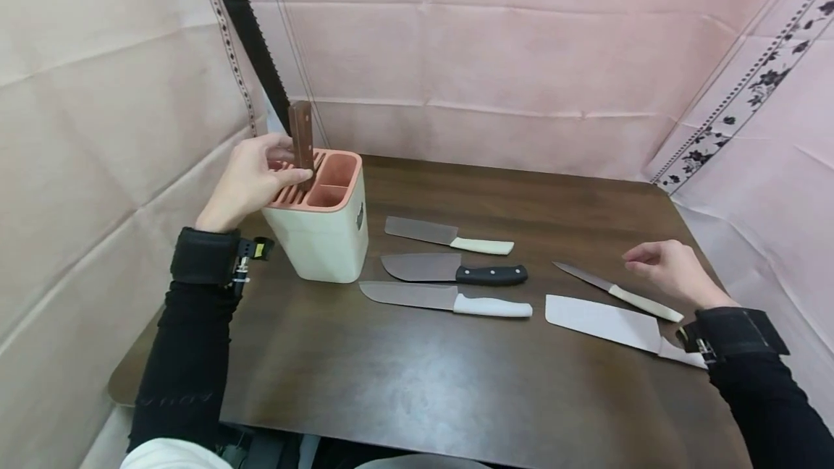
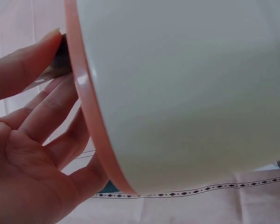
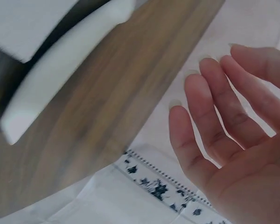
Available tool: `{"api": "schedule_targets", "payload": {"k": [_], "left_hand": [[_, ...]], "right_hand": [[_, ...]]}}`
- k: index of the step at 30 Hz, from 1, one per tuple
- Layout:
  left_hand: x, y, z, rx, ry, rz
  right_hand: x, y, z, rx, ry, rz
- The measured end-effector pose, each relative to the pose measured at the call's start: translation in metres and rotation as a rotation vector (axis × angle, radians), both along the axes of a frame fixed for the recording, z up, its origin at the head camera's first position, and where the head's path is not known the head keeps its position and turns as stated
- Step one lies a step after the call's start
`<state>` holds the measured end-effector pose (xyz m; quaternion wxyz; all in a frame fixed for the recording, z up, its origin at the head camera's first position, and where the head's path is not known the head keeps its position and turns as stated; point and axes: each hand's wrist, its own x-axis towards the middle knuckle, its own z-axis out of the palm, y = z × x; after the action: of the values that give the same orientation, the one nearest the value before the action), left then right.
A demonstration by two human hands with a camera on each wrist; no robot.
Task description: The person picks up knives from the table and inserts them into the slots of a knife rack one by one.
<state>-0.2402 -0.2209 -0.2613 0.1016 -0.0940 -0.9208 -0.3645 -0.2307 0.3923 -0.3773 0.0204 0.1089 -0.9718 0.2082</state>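
Note:
A knife with a brown wooden handle (image 1: 302, 137) stands upright in a slot of the knife block (image 1: 326, 241), its blade hidden inside. My left hand (image 1: 254, 174) pinches that handle low down, thumb on the near side. In the left wrist view the thumb (image 2: 25, 70) lies against the dark handle (image 2: 60, 58), close to the block's pink rim (image 2: 91, 100). Above the table's right side hovers my right hand (image 1: 671, 268), holding nothing, with fingers (image 3: 203, 107) loosely bent. Nearest to it is a small knife with a pale handle (image 1: 641, 302).
Left of the right hand lies a broad white cleaver (image 1: 602, 320). Mid-table rest a cream-handled cleaver (image 1: 482, 245), a black-handled knife (image 1: 491, 275) and a white-handled knife (image 1: 491, 306). Pale cloth walls (image 1: 521, 78) enclose the brown table (image 1: 404, 382).

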Motion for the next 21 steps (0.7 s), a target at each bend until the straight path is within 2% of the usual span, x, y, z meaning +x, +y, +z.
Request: {"api": "schedule_targets", "payload": {"k": [6,12,21], "left_hand": [[0.004,-0.007,-0.002,0.007,0.002,0.016],[0.0,-0.004,-0.003,0.004,0.0,-0.007],[-0.001,0.001,0.0,0.004,0.039,-0.008]], "right_hand": [[-0.005,0.012,-0.012,0.063,-0.09,0.018],[0.009,0.039,-0.024,0.151,-0.2,0.002],[0.024,0.059,-0.044,0.12,-0.208,-0.044]]}}
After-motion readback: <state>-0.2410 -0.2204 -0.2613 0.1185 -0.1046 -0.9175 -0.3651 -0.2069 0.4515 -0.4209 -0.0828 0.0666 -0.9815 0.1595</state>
